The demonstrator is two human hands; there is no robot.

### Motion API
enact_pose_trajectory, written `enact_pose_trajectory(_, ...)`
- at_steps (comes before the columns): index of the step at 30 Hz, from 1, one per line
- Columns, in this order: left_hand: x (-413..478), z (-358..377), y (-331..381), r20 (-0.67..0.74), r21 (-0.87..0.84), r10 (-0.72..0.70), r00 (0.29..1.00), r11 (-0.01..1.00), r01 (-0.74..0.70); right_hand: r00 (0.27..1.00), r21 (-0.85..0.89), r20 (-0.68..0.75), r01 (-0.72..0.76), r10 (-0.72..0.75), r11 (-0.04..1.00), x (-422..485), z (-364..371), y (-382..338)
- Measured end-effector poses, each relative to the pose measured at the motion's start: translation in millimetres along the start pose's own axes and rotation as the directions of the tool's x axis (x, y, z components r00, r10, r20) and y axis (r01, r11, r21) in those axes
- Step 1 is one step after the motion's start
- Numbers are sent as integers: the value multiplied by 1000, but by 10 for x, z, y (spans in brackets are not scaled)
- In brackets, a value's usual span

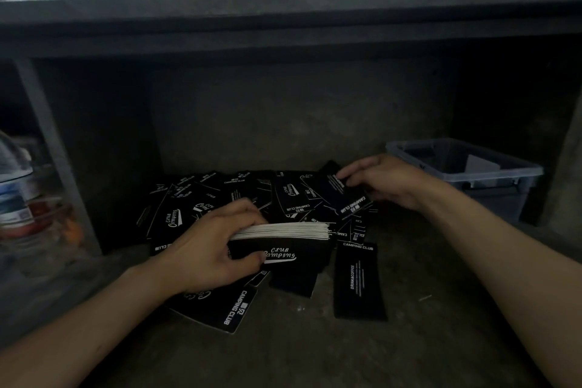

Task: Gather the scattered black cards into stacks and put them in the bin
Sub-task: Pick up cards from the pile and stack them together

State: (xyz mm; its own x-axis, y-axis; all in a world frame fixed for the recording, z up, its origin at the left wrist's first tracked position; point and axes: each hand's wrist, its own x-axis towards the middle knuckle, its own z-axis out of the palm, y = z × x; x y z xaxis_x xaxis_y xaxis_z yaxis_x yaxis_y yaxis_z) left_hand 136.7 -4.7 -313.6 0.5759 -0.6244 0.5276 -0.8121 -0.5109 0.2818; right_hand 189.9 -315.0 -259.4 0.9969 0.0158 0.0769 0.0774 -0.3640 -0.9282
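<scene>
Black cards (189, 214) looked thin, light, stiff and probably slick; the left hand (201, 249) gripped a stack (283, 231) by its end, the right hand (387, 179) pinched one card (346, 195) near the bin (532, 171).

Matt black paper cards (252, 198), translucent plastic bin (466, 173), rough concrete floor (315, 350).

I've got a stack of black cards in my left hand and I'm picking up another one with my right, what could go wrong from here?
1. The left hand grips the stack at one end only. The free end looks uneven, so cards may slide out as it grows.
2. The right hand pinches one card off the overlapping pile; neighbours could get dragged along.
3. In this dim light, the lone card lying apart on the dark floor might be missed.
</scene>
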Motion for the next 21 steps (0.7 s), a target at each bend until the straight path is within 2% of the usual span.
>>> enact_pose_trajectory(3, 7, 11, -3, 1, -23, -7, 1000, 1000, 7, 997, 245, 61, -64, 50, 968, -44, -40, -91)
enact_pose_trajectory(5, 9, 8, -1, -4, -13, -16, 1000, 1000, 16, 998, 307, 57, -6, -13, 952, -43, -42, -118)
enact_pose_trajectory(7, 2, 2, 7, -19, -17, -28, 999, 999, 28, 986, 143, 10, 163, -166, 976, -40, -65, -118)
enact_pose_trajectory(9, -6, 9, 18, -26, -35, -32, 999, 999, 31, 955, -206, 8, 291, -295, 934, -37, -103, -96)
enact_pose_trajectory(11, -1, 11, 22, -23, -41, -24, 999, 999, 23, 930, -481, 60, 345, -362, 806, -28, -107, -73)
enact_pose_trajectory(13, 6, 7, 21, -16, -28, -14, 1000, 1000, 14, 908, -649, 131, 382, -398, 658, -10, -79, -18)
enact_pose_trajectory(15, 9, 5, 21, -12, -22, -7, 1000, 1000, 7, 906, -743, 190, 385, -379, 548, 13, -27, 52)
enact_pose_trajectory(16, 11, 6, 23, -11, -25, -5, 1000, 1000, 5, 912, -753, 222, 386, -346, 533, 17, 10, 89)
enact_pose_trajectory(19, 14, 15, 33, -11, -32, 6, 1000, 999, -6, 903, -700, 356, 429, -242, 570, 33, 161, 182)
enact_pose_trajectory(21, 17, 9, 31, -7, -35, 1, 1000, 999, -1, 901, -713, 381, 429, -206, 555, 66, 204, 203)
